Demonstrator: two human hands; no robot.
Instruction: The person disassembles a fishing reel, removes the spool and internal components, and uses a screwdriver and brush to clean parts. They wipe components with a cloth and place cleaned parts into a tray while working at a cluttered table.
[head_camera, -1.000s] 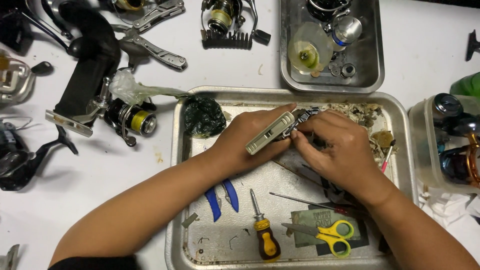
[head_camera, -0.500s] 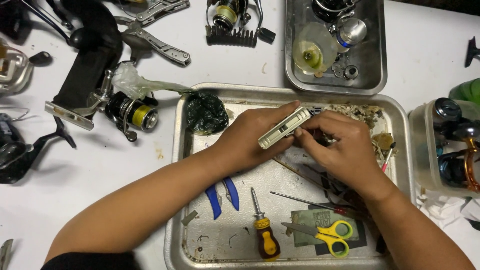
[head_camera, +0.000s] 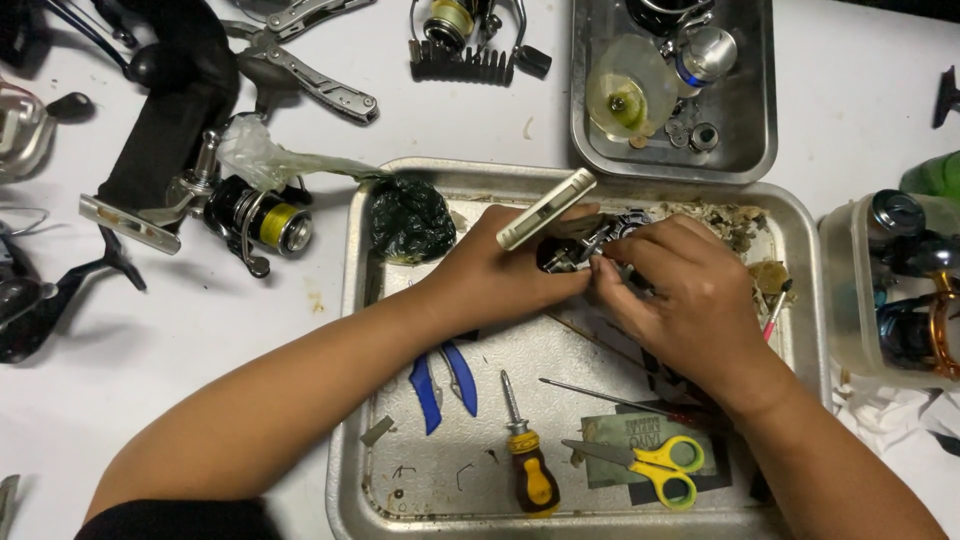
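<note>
Left hand: your left hand (head_camera: 500, 275) is clamped around a dark reel part (head_camera: 585, 245), with a pale flat bar (head_camera: 546, 208) sticking out above the fingers.
Right hand: your right hand (head_camera: 690, 295) closes in from three o'clock, fingertips pinched on the same reel part; both hands meet there, touching.
Where it sits: the reel part hangs over the big metal tray (head_camera: 350, 300), upper middle, towards twelve o'clock.
Key relation: the pale bar's long axis runs from eight o'clock up to two o'clock; your left hand is directly under it and nearer.
Tools at six o'clock: blue-handled pliers (head_camera: 443, 375), an orange-and-black screwdriver (head_camera: 525, 460), yellow scissors (head_camera: 650, 465).
Packaging: a dark rectangular card label (head_camera: 625, 437) lies under the scissors; a dark green crumpled bag (head_camera: 410, 218) sits in the tray's ten o'clock corner.
Beyond the tray: a smaller tray (head_camera: 755, 110) at one o'clock, a spinning reel (head_camera: 255, 215) at nine o'clock.
</note>
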